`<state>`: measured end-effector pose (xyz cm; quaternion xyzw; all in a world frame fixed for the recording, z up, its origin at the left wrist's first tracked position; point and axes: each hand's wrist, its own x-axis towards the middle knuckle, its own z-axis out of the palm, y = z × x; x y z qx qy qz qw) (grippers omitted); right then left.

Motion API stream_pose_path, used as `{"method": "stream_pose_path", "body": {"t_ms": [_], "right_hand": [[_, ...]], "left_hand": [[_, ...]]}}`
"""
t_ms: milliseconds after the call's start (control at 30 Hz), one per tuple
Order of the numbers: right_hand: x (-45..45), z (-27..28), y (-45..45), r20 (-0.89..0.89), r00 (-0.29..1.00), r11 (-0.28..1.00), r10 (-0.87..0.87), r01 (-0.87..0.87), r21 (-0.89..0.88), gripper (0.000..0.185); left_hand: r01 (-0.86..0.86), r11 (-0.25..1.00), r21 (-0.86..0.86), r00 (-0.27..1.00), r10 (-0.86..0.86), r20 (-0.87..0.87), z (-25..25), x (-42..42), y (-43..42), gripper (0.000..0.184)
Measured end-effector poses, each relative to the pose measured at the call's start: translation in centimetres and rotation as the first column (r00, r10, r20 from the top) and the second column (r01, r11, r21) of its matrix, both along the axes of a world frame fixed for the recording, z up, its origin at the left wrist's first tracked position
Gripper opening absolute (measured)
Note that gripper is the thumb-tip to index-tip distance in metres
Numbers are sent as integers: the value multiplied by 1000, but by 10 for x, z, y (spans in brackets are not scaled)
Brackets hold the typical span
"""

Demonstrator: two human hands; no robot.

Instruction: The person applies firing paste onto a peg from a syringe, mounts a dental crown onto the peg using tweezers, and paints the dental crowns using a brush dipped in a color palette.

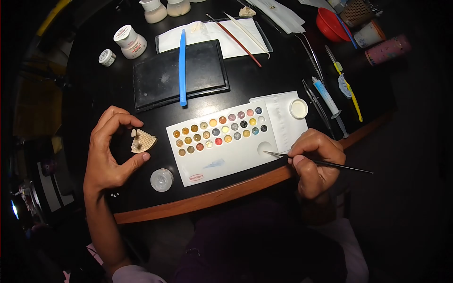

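In the right hand point(315, 177), a brush point(349, 168) is pinched; in the left hand point(109, 151), a model point(146, 140).
The tip point(269, 153) is held at the right end of the palette point(236, 160), the model left of it. Both seem light; the model, likely brittle, is best gripped by its edges.

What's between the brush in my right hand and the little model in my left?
Only the paint palette, lying flat between brush and model; nothing visible stands up on it. The clear jar sits off that line, nearer you.
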<state>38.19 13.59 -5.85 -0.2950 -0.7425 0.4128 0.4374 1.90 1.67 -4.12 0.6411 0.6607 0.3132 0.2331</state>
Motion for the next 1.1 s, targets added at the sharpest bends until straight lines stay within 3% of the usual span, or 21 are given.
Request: {"method": "stream_pose_path", "body": {"t_ms": [133, 300, 467, 733, 833, 1100], "right_hand": [[1, -1, 1, 4, 1000, 1000, -2, 1, 6, 10], [-1, 2, -2, 29, 999, 1000, -17, 17, 10, 10], [-2, -3, -4, -98, 995, 999, -33, 35, 14, 10], [0, -11, -8, -102, 992, 992, -79, 88, 90, 8], [0, -12, -12, -105, 991, 984, -78, 94, 154, 11], [2, -16, -14, -140, 987, 972, -83, 112, 207, 9]], "left_hand": [[17, 1000, -11, 999, -18, -45, -3, -4, -1, 57], [-1, 1000, 19, 1000, 1, 9, -1, -1, 0, 48], [81, 994, 70, 987, -70, -148, 0, -9, -2, 48], [87, 992, 94, 989, -75, -128, -9, -14, -3, 54], [77, 992, 102, 997, -76, -16, -7, -15, -3, 58], [79, 989, 124, 993, -67, -95, -11, -12, -5, 55]]}}
